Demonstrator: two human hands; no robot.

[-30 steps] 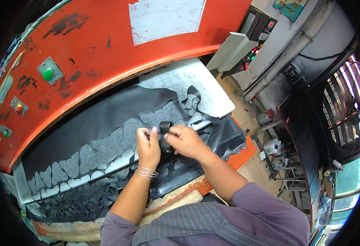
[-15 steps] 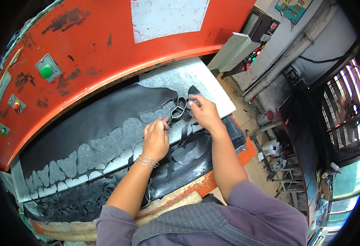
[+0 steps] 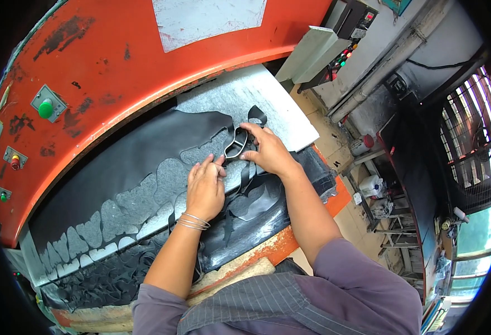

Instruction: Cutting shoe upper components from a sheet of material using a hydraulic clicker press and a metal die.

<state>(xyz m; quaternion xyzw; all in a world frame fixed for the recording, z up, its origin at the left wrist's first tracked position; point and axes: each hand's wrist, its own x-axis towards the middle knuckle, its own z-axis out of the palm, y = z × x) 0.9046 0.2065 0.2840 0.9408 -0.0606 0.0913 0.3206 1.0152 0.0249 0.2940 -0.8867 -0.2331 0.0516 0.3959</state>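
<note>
A cutting die, a narrow metal frame with a crossbar, lies tilted at the right end of a dark leather sheet. My right hand grips the die from its right side, fingers at its far end and thumb lower down. My left hand rests on the board just left of the die's near end. Its fingers point forward, slightly bent and holding nothing, with the fingertips close to the die. Cut-out gaps along the sheet's near edge show the grey board. A curled leather scrap sits beyond my right hand.
An orange machine body with green and red buttons arches over the far side. Heaped dark leather offcuts and larger scraps lie in a trough along the near edge. The pale cutting board extends right, beside a tiled floor.
My right hand has come down from the scrap onto the die and taken hold of it. My left hand's fingers have straightened somewhat beside it. The whole view has shifted slightly.
</note>
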